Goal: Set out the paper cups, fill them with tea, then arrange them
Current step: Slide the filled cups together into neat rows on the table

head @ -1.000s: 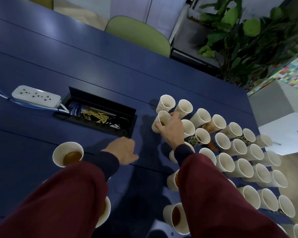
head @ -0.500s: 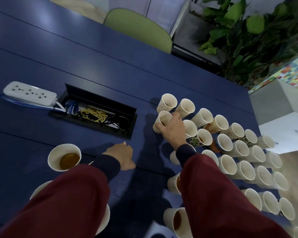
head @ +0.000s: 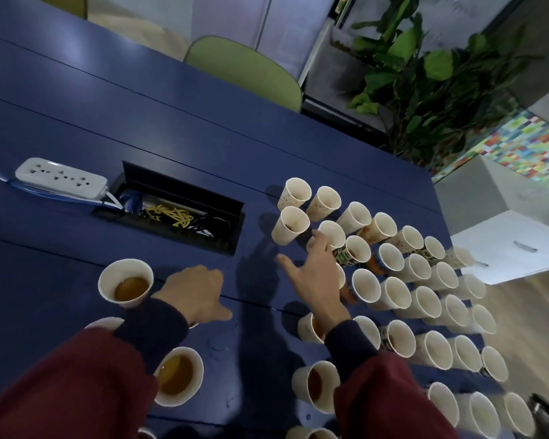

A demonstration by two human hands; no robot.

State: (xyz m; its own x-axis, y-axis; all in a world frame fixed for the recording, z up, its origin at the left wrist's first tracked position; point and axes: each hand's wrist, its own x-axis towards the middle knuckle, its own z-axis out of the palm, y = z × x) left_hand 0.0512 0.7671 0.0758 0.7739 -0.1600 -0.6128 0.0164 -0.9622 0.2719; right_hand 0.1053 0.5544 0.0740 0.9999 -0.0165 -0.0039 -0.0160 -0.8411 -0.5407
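A dark blue table (head: 76, 106) seen from above, with both of the person's arms in maroon sleeves reaching forward. To the right stands a tight cluster of paper cups (head: 393, 291) in slanting rows, rims almost touching. Roughly thirty show, but the right forearm hides some, so the exact count is unclear. The right hand (head: 314, 280) hovers over the cluster's near-left edge, fingers spread wide and holding nothing, with cups crowding it on the far and right sides. The left hand (head: 194, 293) rests on bare table, fingers bent, nothing in it. Beside it on the left is one cup of brown tea (head: 126, 282), with a second tea cup (head: 178, 375) nearer the body. Two more cups with tea (head: 316, 386) sit beside and under the right forearm. Further left lie one white power strip (head: 61, 177) and one open cable box (head: 171, 213) sunk into the table, holding yellow and black cables. Beyond the table are one green chair (head: 244, 74) and one leafy plant (head: 425, 74).
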